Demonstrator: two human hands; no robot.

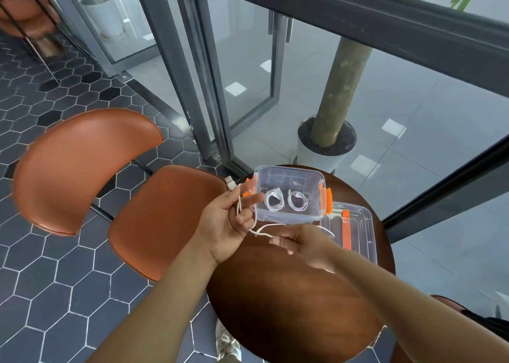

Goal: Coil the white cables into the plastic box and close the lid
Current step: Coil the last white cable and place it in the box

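Biggest thing first: the round wooden bench (289,293) fills the lower right, with an orange chair (82,169) at its nine o'clock. At the bench's twelve o'clock edge sits the clear plastic box (286,216), open and within easy reach, so finished coils can drop straight in. Its lid (358,219), with orange clips, lies flat at the box's four o'clock, parked clear of the winding.

The left grip (228,219) hangs at the box's nine o'clock. Its fingers are spread like a winding form and grasp the loose white cable (261,231), whose plug (230,183) pokes up by the thumb. The right grip (303,241), at the box's six o'clock, is blurred. It looks pinched on the cable's slack run, ready to feed it across.

Two coiled cables (274,200) lie side by side inside the box. My read: the third cable is mid-wind and the lid is not yet on.
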